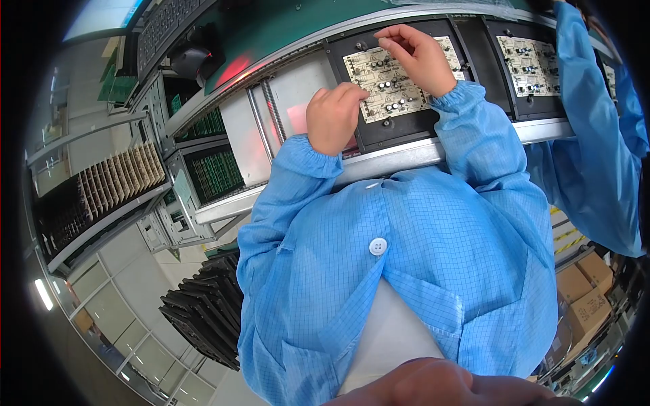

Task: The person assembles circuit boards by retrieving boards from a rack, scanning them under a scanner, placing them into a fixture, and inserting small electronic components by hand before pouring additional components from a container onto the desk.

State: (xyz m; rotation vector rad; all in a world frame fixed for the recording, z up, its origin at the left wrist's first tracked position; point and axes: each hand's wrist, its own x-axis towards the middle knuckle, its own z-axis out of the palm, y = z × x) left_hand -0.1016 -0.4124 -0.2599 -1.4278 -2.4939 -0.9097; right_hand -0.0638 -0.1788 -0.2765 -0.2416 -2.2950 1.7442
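Head view. Both bare hands were at a pale circuit board, which sat in a black carrier on the conveyor, between its metal rails. The board bore small dark round components, several in rows.

Left hand: at the board's left edge, fingers bent together, tips at or just above the margin. Could not tell whether anything was pinched there.

Right hand: over the upper part of the board, covering some of it; fingers curled, thumb and forefinger near each other by the top edge. Could not make out any part between them; grip uncertain.

To the right, a second board lay in its own carrier, a co-worker's blue sleeve reaching across beside it. Left of the occupied carrier, a threaded rod crossed a light plate. Beyond the far rail: green surface, black mouse, keyboard. Green boards stood racked at left.
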